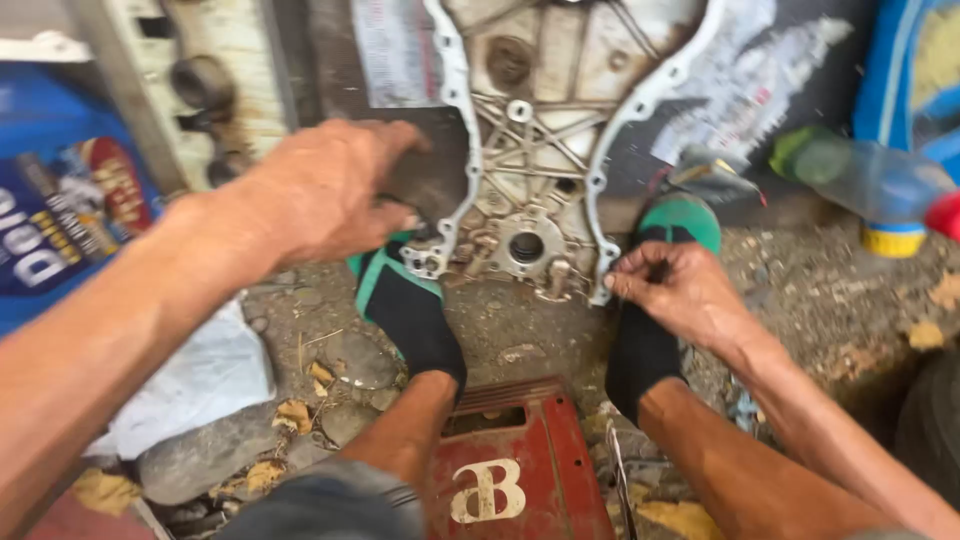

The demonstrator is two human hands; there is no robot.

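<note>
A grey metal engine cover [530, 130] stands upright on the dirt ground, its lower end propped between my two feet in black and green socks [415, 310]. My left hand [320, 190] grips the cover's left lower edge, fingers curled behind the rim. My right hand [675, 290] pinches the lower right corner of the cover near a bolt hole, just above my right foot [650, 340]. Whether a small part sits in those fingers is hidden.
A red metal box [515, 465] lies under my legs. A blue printed bag [60, 200] is at left, a white sheet [195, 385] and stones below it. A plastic bottle [870, 185] with a yellow band lies at right. Pale engine block [205, 80] behind.
</note>
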